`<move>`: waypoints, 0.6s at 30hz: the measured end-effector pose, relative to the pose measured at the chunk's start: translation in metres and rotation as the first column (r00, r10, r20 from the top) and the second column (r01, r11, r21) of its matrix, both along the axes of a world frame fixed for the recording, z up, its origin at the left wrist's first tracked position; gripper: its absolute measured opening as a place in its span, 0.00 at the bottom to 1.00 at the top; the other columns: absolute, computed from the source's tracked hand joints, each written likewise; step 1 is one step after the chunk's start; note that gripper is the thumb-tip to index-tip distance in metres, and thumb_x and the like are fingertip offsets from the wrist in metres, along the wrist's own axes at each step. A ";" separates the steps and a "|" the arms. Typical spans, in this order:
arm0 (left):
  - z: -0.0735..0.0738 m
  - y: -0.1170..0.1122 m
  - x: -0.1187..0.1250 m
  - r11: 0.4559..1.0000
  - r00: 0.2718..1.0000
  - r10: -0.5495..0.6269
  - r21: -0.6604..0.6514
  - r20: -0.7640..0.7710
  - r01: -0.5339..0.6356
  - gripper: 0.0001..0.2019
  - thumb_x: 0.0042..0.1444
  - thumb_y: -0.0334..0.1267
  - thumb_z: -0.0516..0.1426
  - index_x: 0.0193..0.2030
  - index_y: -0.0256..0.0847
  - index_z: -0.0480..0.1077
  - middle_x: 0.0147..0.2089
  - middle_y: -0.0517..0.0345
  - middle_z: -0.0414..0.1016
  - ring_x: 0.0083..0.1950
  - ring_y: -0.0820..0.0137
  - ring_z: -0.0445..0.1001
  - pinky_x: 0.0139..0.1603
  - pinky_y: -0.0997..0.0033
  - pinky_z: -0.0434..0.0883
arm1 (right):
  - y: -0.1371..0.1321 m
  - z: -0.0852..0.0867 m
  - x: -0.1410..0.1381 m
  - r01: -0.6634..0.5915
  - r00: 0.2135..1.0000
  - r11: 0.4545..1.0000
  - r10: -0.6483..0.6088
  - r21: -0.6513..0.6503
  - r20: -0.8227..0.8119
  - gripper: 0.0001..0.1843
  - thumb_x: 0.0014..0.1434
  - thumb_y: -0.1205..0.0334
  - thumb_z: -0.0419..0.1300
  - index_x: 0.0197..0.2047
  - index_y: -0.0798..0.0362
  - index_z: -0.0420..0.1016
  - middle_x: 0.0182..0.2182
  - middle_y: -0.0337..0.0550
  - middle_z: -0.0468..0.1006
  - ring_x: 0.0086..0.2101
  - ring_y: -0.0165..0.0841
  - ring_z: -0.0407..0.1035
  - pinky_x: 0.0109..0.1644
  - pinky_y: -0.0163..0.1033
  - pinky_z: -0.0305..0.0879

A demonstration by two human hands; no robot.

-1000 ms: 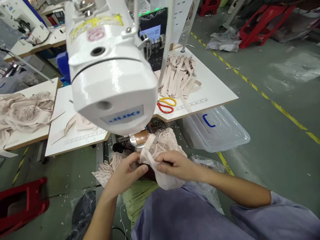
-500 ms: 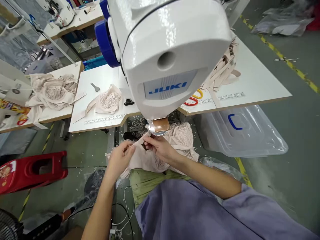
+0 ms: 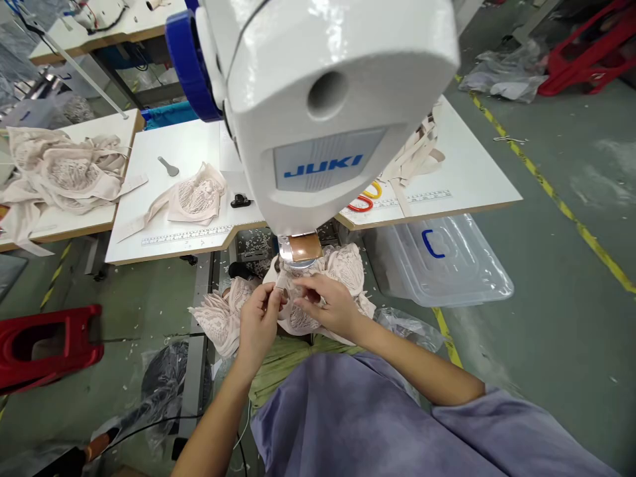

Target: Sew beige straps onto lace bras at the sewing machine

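Note:
Under the head of a white JUKI sewing machine (image 3: 322,159), my left hand (image 3: 259,321) pinches the edge of a beige lace bra (image 3: 301,320). My right hand (image 3: 330,306) is at the other side of that edge, thumb and fingers apart; whether its fingertips touch the cloth is hard to tell. Both hands are just below the metal and brown plate (image 3: 304,250) at the machine's needle end. Another lace piece (image 3: 222,321) hangs to the left of my left hand, and more lace (image 3: 346,267) bulges up beyond my right hand.
On the white table (image 3: 193,142) lie a lace cup piece (image 3: 196,197), a grey flat tool (image 3: 168,167), red-and-yellow-handled scissors (image 3: 361,204) and a heap of beige straps (image 3: 417,156). A lidded clear bin (image 3: 447,265) stands below right. A red stool (image 3: 54,348) is at left.
My left hand has moved right and closer to the machine, pulling in the cloth edge. My right hand has loosened its pinch and its fingers have spread. The view has shifted right.

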State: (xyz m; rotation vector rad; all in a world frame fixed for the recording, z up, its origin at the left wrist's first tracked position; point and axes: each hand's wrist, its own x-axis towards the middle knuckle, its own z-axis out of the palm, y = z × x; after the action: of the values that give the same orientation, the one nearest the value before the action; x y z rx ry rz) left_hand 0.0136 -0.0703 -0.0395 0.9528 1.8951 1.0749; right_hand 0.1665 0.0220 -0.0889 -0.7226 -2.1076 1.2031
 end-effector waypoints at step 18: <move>-0.014 0.029 -0.002 0.997 0.998 -0.051 -0.052 -0.046 0.048 0.22 0.61 0.56 0.55 0.26 0.40 0.68 0.22 0.62 0.67 0.25 0.72 0.64 0.28 0.73 0.61 | 0.086 -0.007 0.020 0.031 0.992 0.928 -0.074 0.371 0.102 0.14 0.68 0.59 0.53 0.47 0.50 0.79 0.43 0.47 0.81 0.43 0.35 0.74 0.46 0.40 0.71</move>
State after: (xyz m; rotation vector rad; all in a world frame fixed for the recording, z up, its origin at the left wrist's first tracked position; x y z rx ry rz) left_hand 0.0120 -0.0414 -0.0534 0.9989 1.9183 0.9782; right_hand 0.1863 0.1076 -0.0955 -0.6791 -2.3042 0.7167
